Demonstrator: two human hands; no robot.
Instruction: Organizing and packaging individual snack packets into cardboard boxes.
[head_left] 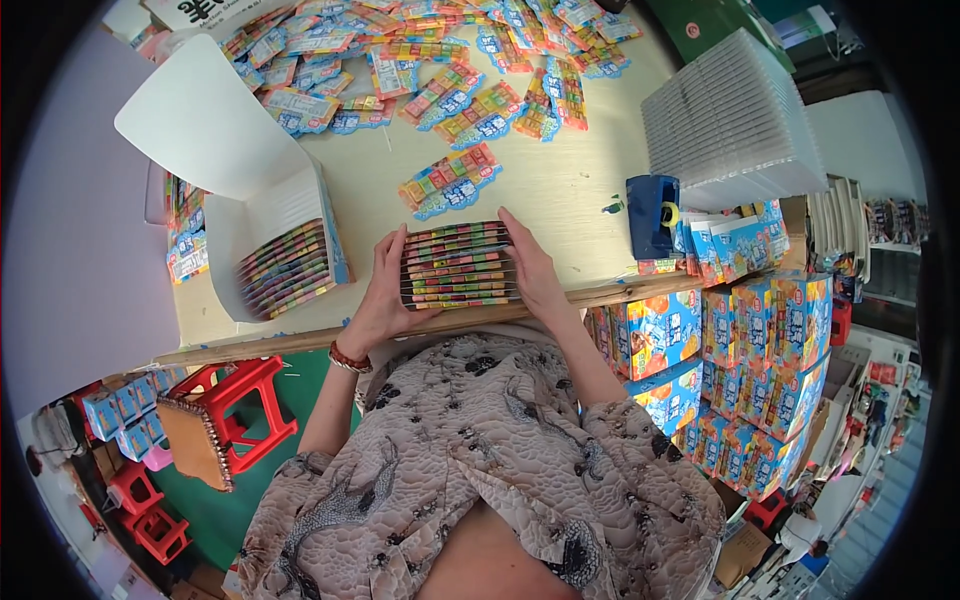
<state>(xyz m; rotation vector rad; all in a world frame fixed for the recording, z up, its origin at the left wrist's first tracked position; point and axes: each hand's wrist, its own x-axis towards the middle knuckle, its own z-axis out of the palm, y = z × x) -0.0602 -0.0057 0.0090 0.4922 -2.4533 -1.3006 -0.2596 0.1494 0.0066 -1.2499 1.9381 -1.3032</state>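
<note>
Candy-strip stack (pixel 458 265) sits squeezed between left hand (pixel 380 290) and right hand (pixel 533 270) — fingers clamped on its ends, squaring it beside the open carton (pixel 285 250).

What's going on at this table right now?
A person seated at a wooden table presses a stack of colourful blister packs between both hands, the left hand on one end and the right hand on the other, near the table's front edge. To the left stands an open white box, partly filled with similar packs. More loose packs lie scattered across the far side. A pile of clear plastic trays sits at the right, with printed blue cartons stacked beside the table.
</note>
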